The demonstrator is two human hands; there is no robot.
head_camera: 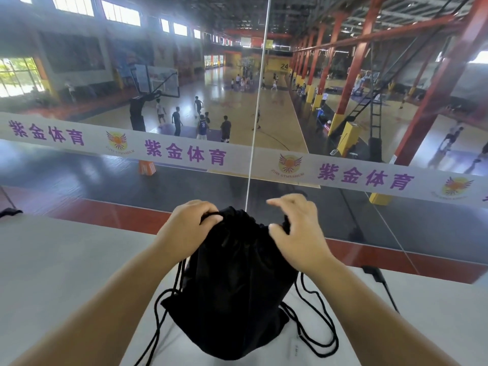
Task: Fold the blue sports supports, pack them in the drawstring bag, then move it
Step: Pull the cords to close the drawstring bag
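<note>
A black drawstring bag (232,283) stands on a white table (66,265), held between the two hands, its gathered top raised and bunched. The left hand (187,228) is curled into the left side of the bag's mouth, fingers hooked over the fabric and a cord. The right hand (295,233) grips the right side of the mouth, thumb pressed on the cloth, index finger lifted free. Black cords (314,320) trail down below both hands and loop on the table by the bag's base. No blue supports show; the bag's inside is hidden. Beyond the hands, a glass wall with a white banner (184,151) of purple lettering overlooks basketball courts (237,107) with players. Right of the right hand, a dark cable (380,283) lies on the table.
</note>
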